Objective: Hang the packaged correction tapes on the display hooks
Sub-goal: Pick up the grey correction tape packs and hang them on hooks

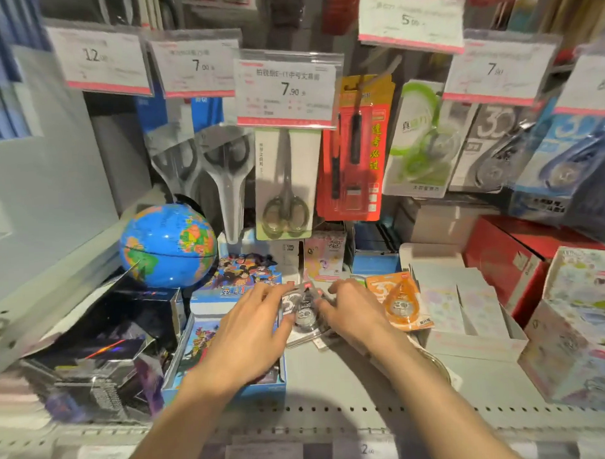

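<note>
Both hands meet over a grey packaged correction tape (304, 313) lying on the grey shelf (333, 376), just right of the blue cartoon-printed box (227, 287). The left hand (249, 330) curls its fingers round the pack's left edge; the right hand (352, 313) grips its right edge. An orange packaged correction tape (399, 303) lies just beside the right hand. More correction tapes (490, 147) hang on hooks above.
</note>
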`<state>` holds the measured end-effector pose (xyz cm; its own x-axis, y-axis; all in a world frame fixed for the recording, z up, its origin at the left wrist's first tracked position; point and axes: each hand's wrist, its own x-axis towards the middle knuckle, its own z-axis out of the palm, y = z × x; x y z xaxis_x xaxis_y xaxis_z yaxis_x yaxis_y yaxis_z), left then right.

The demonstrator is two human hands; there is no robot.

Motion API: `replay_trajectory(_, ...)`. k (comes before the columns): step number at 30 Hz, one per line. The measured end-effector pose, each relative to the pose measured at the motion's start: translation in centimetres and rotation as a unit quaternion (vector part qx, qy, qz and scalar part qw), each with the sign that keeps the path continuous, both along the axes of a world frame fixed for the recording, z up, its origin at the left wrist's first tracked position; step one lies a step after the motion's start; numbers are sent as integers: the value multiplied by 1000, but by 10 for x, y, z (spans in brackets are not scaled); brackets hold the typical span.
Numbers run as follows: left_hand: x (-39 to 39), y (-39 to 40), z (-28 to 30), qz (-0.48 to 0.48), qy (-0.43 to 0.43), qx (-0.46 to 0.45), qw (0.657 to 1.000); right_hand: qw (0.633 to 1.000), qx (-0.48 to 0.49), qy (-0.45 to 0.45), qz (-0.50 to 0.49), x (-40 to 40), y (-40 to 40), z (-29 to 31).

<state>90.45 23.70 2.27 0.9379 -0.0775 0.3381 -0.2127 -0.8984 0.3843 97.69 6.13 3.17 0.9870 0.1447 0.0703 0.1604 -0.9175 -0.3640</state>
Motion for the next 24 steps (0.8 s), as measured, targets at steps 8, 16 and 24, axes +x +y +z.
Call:
replay_trajectory(8, 2, 15, -14, -1, 6, -26, 1000, 995, -40, 94, -23, 23, 30, -14)
replay_trajectory(16, 3, 13, -14, 3, 4, -40, 999, 984, 105, 118, -86, 32, 40, -21)
replay_trajectory(24, 1, 6, -9, -6, 26, -120, 992, 939, 291, 167, -77, 20, 6, -4)
